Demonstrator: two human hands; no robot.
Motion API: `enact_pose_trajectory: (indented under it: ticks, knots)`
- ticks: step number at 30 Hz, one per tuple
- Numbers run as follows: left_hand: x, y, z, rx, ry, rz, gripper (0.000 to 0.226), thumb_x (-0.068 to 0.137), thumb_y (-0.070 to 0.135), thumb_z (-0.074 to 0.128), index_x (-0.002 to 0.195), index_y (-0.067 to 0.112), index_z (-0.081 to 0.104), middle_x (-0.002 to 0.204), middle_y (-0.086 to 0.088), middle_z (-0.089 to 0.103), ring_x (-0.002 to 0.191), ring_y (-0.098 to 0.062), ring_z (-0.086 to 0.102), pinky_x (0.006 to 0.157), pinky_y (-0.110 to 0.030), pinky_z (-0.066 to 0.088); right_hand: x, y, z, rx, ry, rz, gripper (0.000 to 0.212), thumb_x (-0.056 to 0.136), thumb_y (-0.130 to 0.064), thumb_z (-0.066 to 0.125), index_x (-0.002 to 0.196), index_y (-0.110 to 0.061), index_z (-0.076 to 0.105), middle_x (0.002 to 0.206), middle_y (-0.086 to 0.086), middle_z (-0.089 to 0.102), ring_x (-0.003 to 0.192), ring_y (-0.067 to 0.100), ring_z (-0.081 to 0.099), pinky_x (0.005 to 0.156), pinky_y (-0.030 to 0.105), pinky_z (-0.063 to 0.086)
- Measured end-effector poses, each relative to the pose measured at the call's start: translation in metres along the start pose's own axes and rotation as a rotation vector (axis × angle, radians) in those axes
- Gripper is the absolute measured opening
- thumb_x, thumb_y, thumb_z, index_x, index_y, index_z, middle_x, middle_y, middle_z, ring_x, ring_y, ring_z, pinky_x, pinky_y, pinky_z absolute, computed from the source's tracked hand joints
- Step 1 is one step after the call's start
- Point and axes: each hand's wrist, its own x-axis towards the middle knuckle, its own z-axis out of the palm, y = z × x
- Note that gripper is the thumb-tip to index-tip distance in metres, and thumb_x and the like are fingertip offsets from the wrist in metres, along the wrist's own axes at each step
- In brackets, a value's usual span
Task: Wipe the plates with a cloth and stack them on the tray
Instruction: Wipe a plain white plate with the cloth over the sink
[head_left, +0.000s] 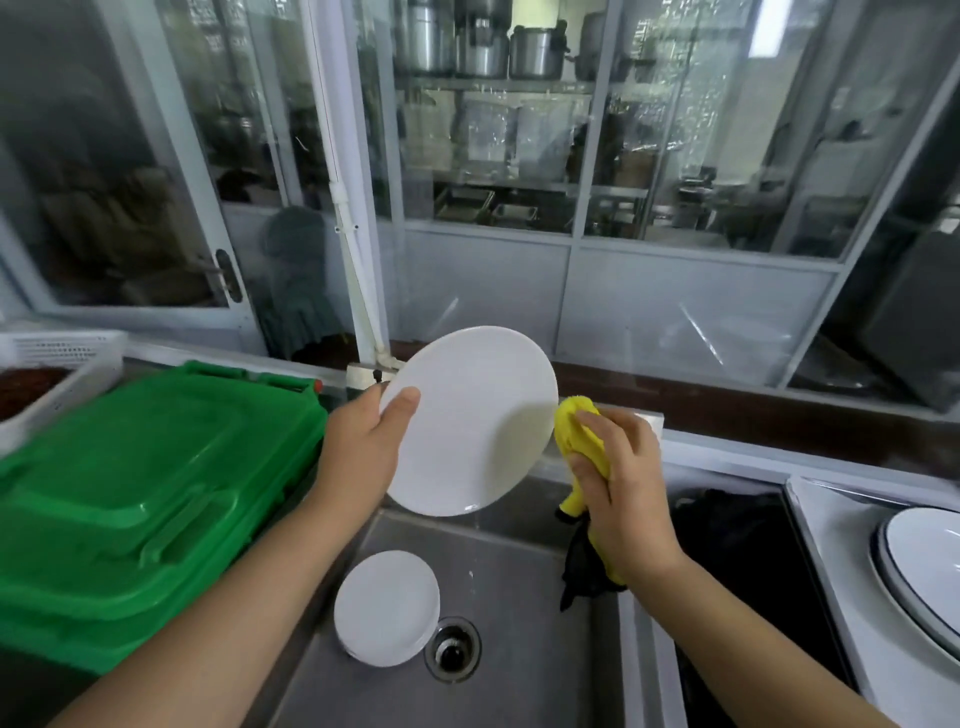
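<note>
My left hand (363, 447) grips the left rim of a white plate (478, 415), held tilted above the steel sink (524, 670), thumb on its face. My right hand (618, 478) holds a bunched yellow cloth (576, 431) with a dark underside, touching the plate's right edge. A stack of white plates (387, 605) lies in the sink bottom beside the drain (452, 647). At the right edge a white tray (831, 545) carries a blue-rimmed white plate (924, 561).
A large green plastic lid or crate (140, 499) fills the counter on the left, with a white basket (57, 364) behind it. A dark second basin (748, 561) lies between the sink and the tray. Glass partitions stand behind the counter.
</note>
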Motion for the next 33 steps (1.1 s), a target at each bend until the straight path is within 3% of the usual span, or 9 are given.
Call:
enact_pose_trajectory:
  ticks: [4,8,15,17,20,23,27,31,33]
  knots:
    - [-0.006,0.033,0.002,-0.060,0.007,0.027,0.024,0.094,0.030,0.056,0.072,0.024,0.062,0.067,0.022,0.067,0.059,0.007,0.059,0.055,-0.017,0.044,0.031,-0.027,-0.003,-0.070,0.090,-0.133,0.049,0.091,-0.012,0.056,0.134,-0.031,0.044,0.130,0.000,0.035,0.096,0.039,0.055,0.067,0.038,0.056]
    - [-0.007,0.052,0.004,-0.113,0.014,0.012,0.025,0.093,0.034,0.057,0.075,0.018,0.063,0.071,0.007,0.069,0.069,-0.009,0.065,0.061,-0.029,0.048,0.054,-0.049,0.004,-0.340,0.207,-0.169,0.050,0.078,0.002,0.073,0.124,-0.012,0.062,0.123,0.021,0.051,0.104,0.040,0.048,0.086,0.034,0.040]
    - [0.013,0.060,-0.009,-0.093,0.043,0.030,0.049,0.095,0.046,0.047,0.070,0.005,0.058,0.073,-0.019,0.063,0.074,-0.037,0.059,0.068,-0.039,0.047,0.087,-0.097,0.036,-0.527,0.214,-0.276,0.037,0.091,-0.021,0.055,0.123,-0.006,0.063,0.120,0.025,0.057,0.090,0.044,0.056,0.082,0.047,0.051]
    - [0.021,0.061,-0.016,-0.139,0.028,-0.003,0.050,0.094,0.051,0.046,0.075,0.008,0.063,0.078,-0.016,0.068,0.078,-0.032,0.063,0.072,-0.040,0.050,0.090,-0.112,0.053,-0.547,0.199,-0.384,0.041,0.090,-0.025,0.047,0.124,-0.009,0.063,0.120,0.022,0.060,0.084,0.039,0.057,0.076,0.043,0.052]
    - [0.036,0.067,-0.029,-0.217,0.030,-0.028,0.041,0.094,0.050,0.047,0.073,0.020,0.066,0.069,0.003,0.070,0.068,-0.009,0.066,0.058,-0.023,0.050,0.076,-0.117,0.080,-0.515,0.134,-0.544,0.042,0.090,-0.021,0.053,0.132,-0.015,0.055,0.130,0.015,0.053,0.088,0.033,0.051,0.073,0.039,0.048]
    - [0.054,0.068,-0.048,-0.208,0.037,-0.004,0.040,0.094,0.050,0.047,0.077,0.019,0.065,0.074,0.000,0.069,0.073,-0.017,0.065,0.064,-0.029,0.049,0.060,-0.099,0.088,-0.541,0.024,-0.673,0.050,0.088,-0.016,0.055,0.136,-0.022,0.044,0.137,0.005,0.040,0.091,0.027,0.048,0.074,0.037,0.045]
    - [0.067,0.067,-0.070,-0.133,-0.007,0.037,0.048,0.093,0.054,0.043,0.075,0.014,0.063,0.063,0.004,0.067,0.060,-0.009,0.062,0.053,-0.023,0.046,0.062,-0.072,0.064,-0.593,0.039,-0.582,0.052,0.080,-0.009,0.067,0.130,-0.019,0.058,0.135,0.004,0.041,0.091,0.026,0.043,0.072,0.042,0.049]
    - [0.065,0.066,-0.074,-0.072,-0.088,0.089,0.066,0.094,0.055,0.039,0.080,-0.009,0.053,0.068,-0.014,0.058,0.064,-0.020,0.054,0.061,-0.032,0.041,0.098,-0.079,0.052,-0.689,0.169,-0.481,0.052,0.076,-0.004,0.073,0.126,-0.011,0.061,0.128,0.011,0.042,0.087,0.034,0.043,0.071,0.048,0.050]
    - [0.060,0.067,-0.070,-0.053,-0.087,0.115,0.063,0.094,0.053,0.038,0.064,-0.002,0.044,0.057,-0.003,0.047,0.057,-0.015,0.044,0.057,-0.031,0.033,0.114,-0.093,0.059,-0.683,0.223,-0.484,0.046,0.080,-0.008,0.067,0.126,-0.011,0.061,0.129,0.010,0.037,0.090,0.032,0.039,0.075,0.047,0.050]
